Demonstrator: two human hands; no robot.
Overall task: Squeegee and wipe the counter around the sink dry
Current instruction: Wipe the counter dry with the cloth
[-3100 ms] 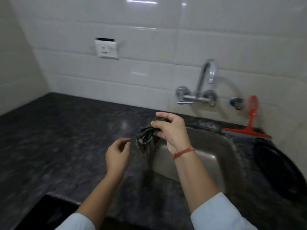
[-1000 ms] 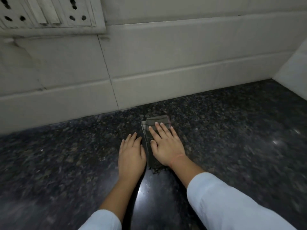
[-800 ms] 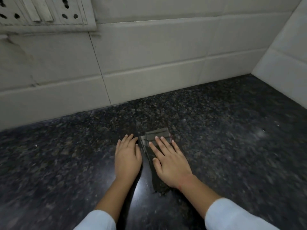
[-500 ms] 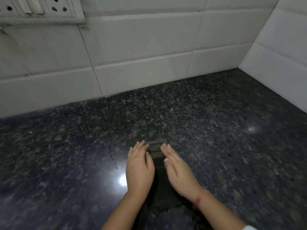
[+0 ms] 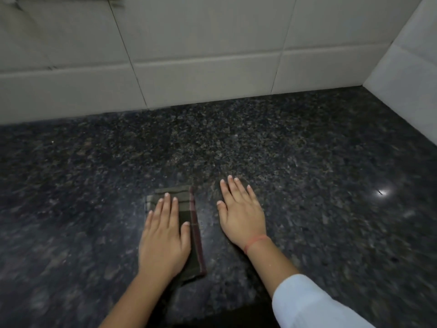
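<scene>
A folded dark green cloth (image 5: 194,235) with a reddish stripe along its right edge lies flat on the black speckled granite counter (image 5: 307,162). My left hand (image 5: 164,235) presses flat on top of it, fingers stretched forward, covering most of its left part. My right hand (image 5: 241,216), with a red thread at the wrist, rests palm down on the bare counter just right of the cloth, not touching it. Neither the sink nor the squeegee is in view.
White wall tiles (image 5: 201,55) run along the back of the counter. A second tiled wall (image 5: 406,79) closes the corner at the right. A light glare (image 5: 380,192) shines on the stone at the right.
The cloth was under my right hand with my left hand beside it. Now my left hand lies on the cloth and my right hand has slid off to the right.
</scene>
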